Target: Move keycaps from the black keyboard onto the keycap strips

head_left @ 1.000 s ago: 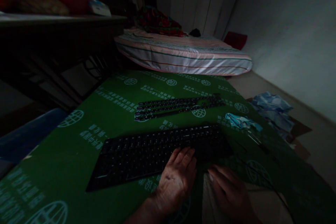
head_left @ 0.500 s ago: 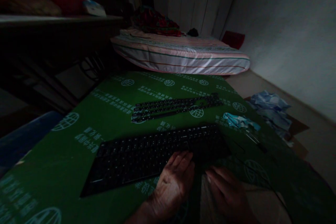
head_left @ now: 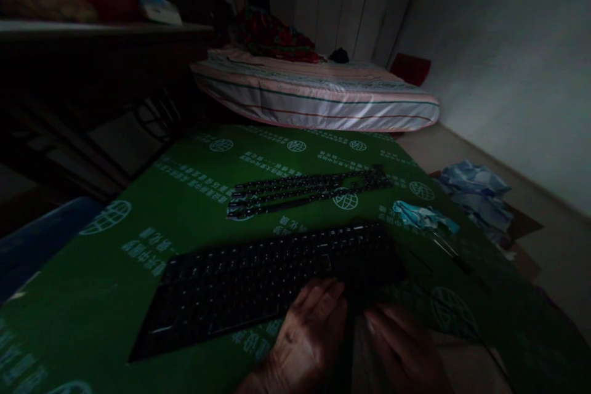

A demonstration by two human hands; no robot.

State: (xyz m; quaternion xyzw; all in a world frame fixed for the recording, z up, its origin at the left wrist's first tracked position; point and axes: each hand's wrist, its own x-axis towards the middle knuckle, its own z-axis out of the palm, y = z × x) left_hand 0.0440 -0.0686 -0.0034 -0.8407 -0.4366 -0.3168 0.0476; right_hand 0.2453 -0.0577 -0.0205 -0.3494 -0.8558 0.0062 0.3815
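A black keyboard (head_left: 217, 289) lies at a slant on the green table covering. My left hand (head_left: 309, 332) is closed on its front edge, right of the middle; the fingers lie together over the edge and the thumb is hidden. My right hand (head_left: 406, 338) is closed just in front of the keyboard's right part, fingertips pressed together. What it may hold is lost in the dark. A pale beige flat thing (head_left: 471, 357) shows beneath and beside the right hand. Behind the keyboard lie black strips of keys (head_left: 286, 188).
A crumpled teal packet or cloth (head_left: 422, 217) and a thin tool like a screwdriver (head_left: 452, 252) lie on the right. A dark cable (head_left: 455, 311) curves toward me. Beyond the table (head_left: 184, 197) stands a bed (head_left: 323, 98); a blue seat (head_left: 55, 234) is at the left.
The keyboard's left end has come slightly nearer and further left in view. Both hands sit a little lower in the picture, in much the same poses.
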